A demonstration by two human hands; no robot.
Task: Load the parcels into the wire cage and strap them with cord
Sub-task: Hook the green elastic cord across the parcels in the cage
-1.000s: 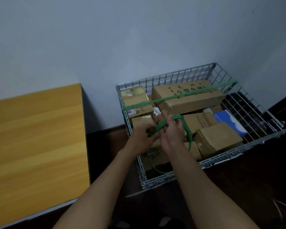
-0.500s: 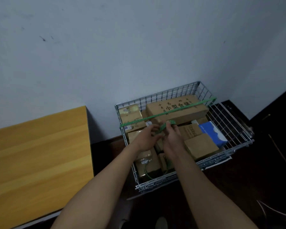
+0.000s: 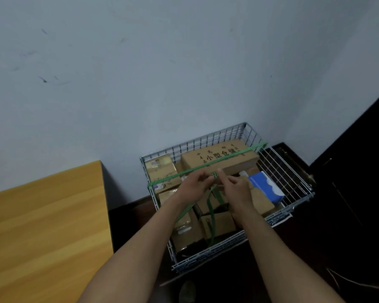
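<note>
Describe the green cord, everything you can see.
The green cord is flat and looks woven. One run lies taut and diagonal across the wire cage, from its left rim to the far right corner, over the large printed carton. The left hand and right hand both pinch it mid-cage, just in front of that run. Loose lengths hang from the hands down among the near parcels.

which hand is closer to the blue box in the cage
Right. The right hand is just beside the blue rectangular cardboard box, on its left; the left hand is farther left, beyond the green woven cord both hands pinch.
</note>
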